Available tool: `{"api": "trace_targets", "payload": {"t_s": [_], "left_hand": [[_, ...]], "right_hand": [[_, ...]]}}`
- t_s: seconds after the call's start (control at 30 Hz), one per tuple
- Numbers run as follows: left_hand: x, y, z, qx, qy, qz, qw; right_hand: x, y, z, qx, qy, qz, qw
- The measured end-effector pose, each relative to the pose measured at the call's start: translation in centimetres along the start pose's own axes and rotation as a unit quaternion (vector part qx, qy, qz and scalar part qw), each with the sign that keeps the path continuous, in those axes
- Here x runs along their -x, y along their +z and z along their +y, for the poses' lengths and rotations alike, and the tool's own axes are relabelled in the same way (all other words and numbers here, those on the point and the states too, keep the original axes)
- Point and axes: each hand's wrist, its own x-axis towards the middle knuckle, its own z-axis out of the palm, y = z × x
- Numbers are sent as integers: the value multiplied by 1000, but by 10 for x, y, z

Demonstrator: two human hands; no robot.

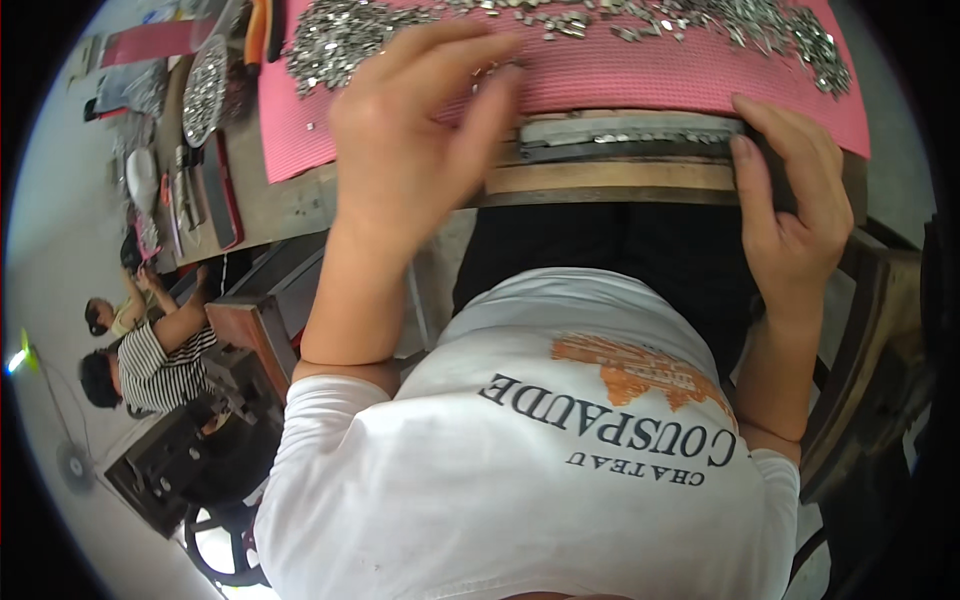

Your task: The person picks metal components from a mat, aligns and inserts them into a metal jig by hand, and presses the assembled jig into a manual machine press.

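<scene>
Right hand (pixel 808 222) at slim bar (pixel 600 130) — shiny pile (pixel 345 48), probably metal.

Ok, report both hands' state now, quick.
Left hand: blurred, fingers bent; whether it holds anything cannot be told.
Right hand: fingers at the grey bar's right end; grip cannot be told.

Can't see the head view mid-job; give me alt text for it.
A person's right hand has thumb and finger at the right end of a narrow bar lined with small metal pieces. The blurred left hand is above a pink mat strewn with shiny pieces. Two other people appear far left.
</scene>
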Motion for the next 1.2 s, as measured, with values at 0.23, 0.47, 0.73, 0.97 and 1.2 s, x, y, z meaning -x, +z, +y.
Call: {"api": "trace_targets", "payload": {"t_s": [0.23, 0.47, 0.73, 0.97, 1.2], "left_hand": [[16, -25, -37, -52, -50, -10, 997], [-7, 10, -25, -57, 71, -20, 996], [-14, 13, -15, -99, -4, -49, 994], [-16, 14, -5, -94, -75, -87, 989], [-35, 24, 25, -232, 74, -109, 964]], "right_hand": [[-4, -7, -2, 29, -3, -34, 999], [-5, -21, 5, 64, -7, -35, 997], [1, -30, 42, 80, 13, 25, 996], [-5, -47, 62, 120, 54, 35, 991], [-16, -43, 86, 81, 48, -56, 994]]}}
